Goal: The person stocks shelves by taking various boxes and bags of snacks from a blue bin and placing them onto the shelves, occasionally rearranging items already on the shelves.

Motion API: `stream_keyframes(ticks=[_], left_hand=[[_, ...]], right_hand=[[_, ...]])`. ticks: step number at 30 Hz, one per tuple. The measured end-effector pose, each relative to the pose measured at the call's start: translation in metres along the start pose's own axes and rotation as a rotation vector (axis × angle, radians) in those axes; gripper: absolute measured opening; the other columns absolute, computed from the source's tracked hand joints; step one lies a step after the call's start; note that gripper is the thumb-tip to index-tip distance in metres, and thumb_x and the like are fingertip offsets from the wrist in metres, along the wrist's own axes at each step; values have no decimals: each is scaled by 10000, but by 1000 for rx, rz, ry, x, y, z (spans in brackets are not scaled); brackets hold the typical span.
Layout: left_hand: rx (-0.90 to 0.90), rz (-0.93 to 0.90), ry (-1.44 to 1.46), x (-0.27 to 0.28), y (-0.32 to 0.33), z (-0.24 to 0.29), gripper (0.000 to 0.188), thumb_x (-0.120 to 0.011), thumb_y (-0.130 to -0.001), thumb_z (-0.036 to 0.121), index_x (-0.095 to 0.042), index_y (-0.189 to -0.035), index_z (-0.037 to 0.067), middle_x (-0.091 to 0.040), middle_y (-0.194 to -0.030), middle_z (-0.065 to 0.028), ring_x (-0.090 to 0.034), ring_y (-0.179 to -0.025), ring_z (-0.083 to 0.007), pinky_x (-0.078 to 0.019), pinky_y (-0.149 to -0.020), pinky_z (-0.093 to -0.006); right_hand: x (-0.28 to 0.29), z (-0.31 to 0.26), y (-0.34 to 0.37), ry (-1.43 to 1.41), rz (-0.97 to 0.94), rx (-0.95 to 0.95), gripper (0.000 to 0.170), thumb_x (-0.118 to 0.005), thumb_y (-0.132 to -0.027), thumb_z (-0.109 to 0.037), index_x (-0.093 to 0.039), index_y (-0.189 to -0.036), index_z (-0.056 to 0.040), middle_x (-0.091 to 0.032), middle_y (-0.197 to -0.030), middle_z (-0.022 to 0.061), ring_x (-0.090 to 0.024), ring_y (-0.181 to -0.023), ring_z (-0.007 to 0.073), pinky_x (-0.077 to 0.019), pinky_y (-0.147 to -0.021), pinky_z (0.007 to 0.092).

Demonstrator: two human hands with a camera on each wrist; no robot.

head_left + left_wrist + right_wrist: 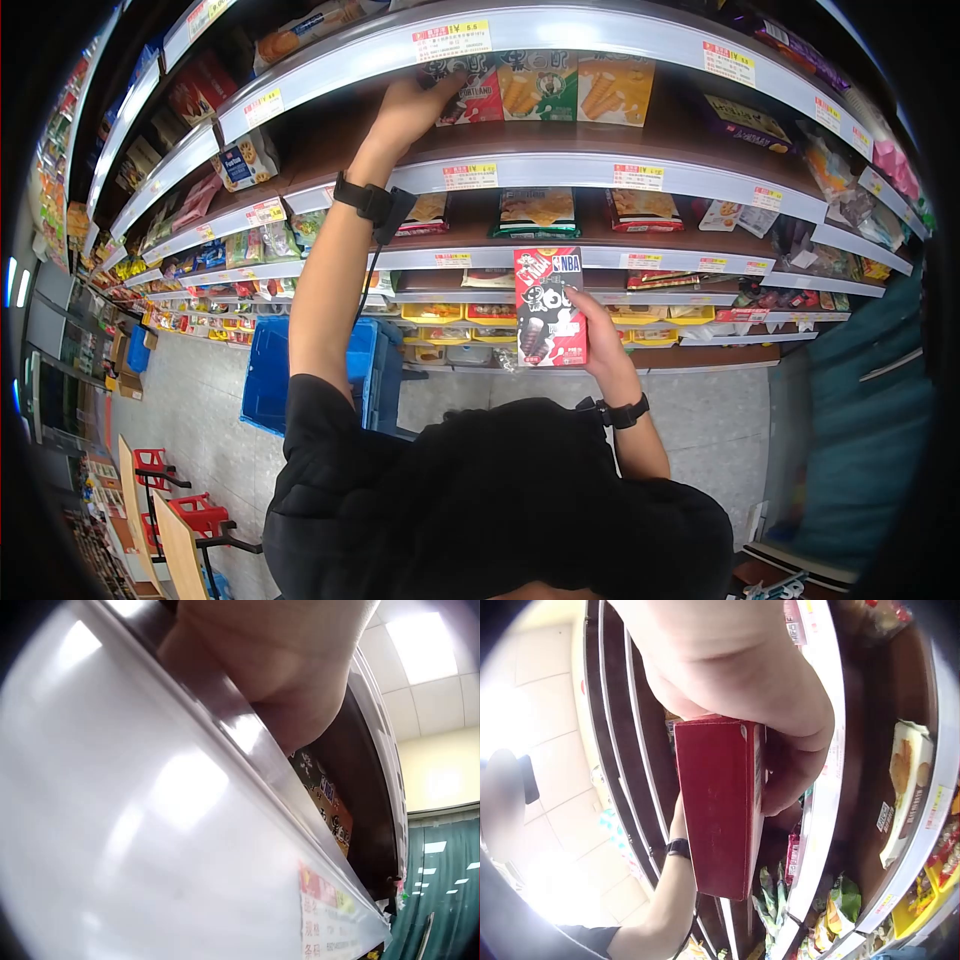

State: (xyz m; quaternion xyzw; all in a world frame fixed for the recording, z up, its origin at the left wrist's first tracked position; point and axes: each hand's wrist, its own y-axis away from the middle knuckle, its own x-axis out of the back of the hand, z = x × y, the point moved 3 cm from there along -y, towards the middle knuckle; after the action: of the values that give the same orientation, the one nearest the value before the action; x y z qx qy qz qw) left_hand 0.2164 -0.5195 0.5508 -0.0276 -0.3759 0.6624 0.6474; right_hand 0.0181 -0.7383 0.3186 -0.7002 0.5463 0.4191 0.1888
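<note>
My right hand (602,340) grips a red and black snack box (540,335) with NBA lettering, the thumb on its front face. In the right wrist view the plain red side of that box (714,806) shows below the palm, with fingers curled around one edge. My left hand (412,112) reaches into the upper shelf at the left end of a row of boxes. Its thumb lies across a red box (478,100) marked Portland; the other fingers are hidden, so I cannot tell whether they grip it. A green box (540,88) and an orange box (614,92) stand beside it.
A shelf rail (560,30) with price tags runs just above the left hand. Bagged snacks (537,212) lie on the shelf below. A purple package (745,122) sits farther right. Blue crates (375,375) stand on the floor at left.
</note>
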Motion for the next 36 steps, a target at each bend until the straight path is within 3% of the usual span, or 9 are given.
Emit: stream_keyframes(ticks=[5,7,10,12,15,18,27,31,36], left_hand=[[-37,-3,30,0,4,-4,400,-668,-827,335,-661,-909,-57,-674,-798,-120,-612,-706,-175,-466,-697,-294],[-79,151,-76,12,5,-10,396,-684,-810,156,-556,-1132,-35,-629,-1051,-134,-583,-945,-196,-443,-857,-316],[-231,510,-87,24,62,26,298,-671,-808,115,-582,-1060,-17,-616,-893,-56,-554,-812,-127,-449,-749,-258],[-104,221,201,18,104,40,213,-603,-867,102,-573,-1053,2,-586,-907,-25,-561,-817,-94,-462,-728,-233],[103,-332,397,-12,161,47,501,-651,-865,148,-453,-1300,-2,-593,-1043,-57,-576,-909,-108,-481,-769,-247],[199,-358,463,-27,189,58,522,-674,-837,75,-432,-1291,-11,-593,-1084,-76,-584,-915,-107,-485,-779,-241],[15,297,449,56,161,42,443,-673,-813,-10,-443,-1190,9,-590,-1123,-115,-590,-984,-152,-492,-815,-255],[247,344,514,82,149,3,302,-662,-859,135,-498,-1090,32,-642,-967,-55,-613,-793,-82,-515,-608,-221],[254,373,666,104,119,-27,186,-631,-887,161,-552,-1013,50,-639,-936,-44,-632,-804,-131,-528,-678,-262]], right_hand=[[-28,-19,11,143,-98,114,373,-524,-934,-198,-471,-1241,8,-606,-1129,96,-616,-980,146,-505,-847,289],[-46,-29,19,158,-110,126,374,-535,-930,-177,-468,-1248,7,-604,-1128,88,-602,-990,127,-494,-848,275],[-60,-44,22,300,-170,297,370,-545,-932,-168,-466,-1247,8,-600,-1121,72,-577,-986,97,-470,-857,261],[-69,-53,25,358,-192,372,368,-541,-939,-179,-463,-1245,9,-591,-1135,71,-558,-1001,91,-454,-875,262],[-79,-59,20,330,-220,399,358,-539,-942,-185,-467,-1232,12,-585,-1137,68,-547,-1006,86,-447,-871,257],[-93,-60,13,340,-257,362,361,-541,-942,-187,-461,-1232,13,-580,-1116,66,-543,-1008,90,-445,-881,258],[-86,-51,-4,592,-250,528,411,-546,-932,-180,-406,-1282,-15,-505,-1229,112,-498,-1139,180,-404,-948,314],[-77,-61,1,630,-193,501,327,-525,-942,-204,-488,-1215,-28,-549,-1176,99,-563,-1053,183,-433,-901,297],[-66,-67,0,638,-175,490,259,-513,-947,-218,-539,-1132,-38,-572,-1118,66,-573,-1010,157,-464,-841,288]])
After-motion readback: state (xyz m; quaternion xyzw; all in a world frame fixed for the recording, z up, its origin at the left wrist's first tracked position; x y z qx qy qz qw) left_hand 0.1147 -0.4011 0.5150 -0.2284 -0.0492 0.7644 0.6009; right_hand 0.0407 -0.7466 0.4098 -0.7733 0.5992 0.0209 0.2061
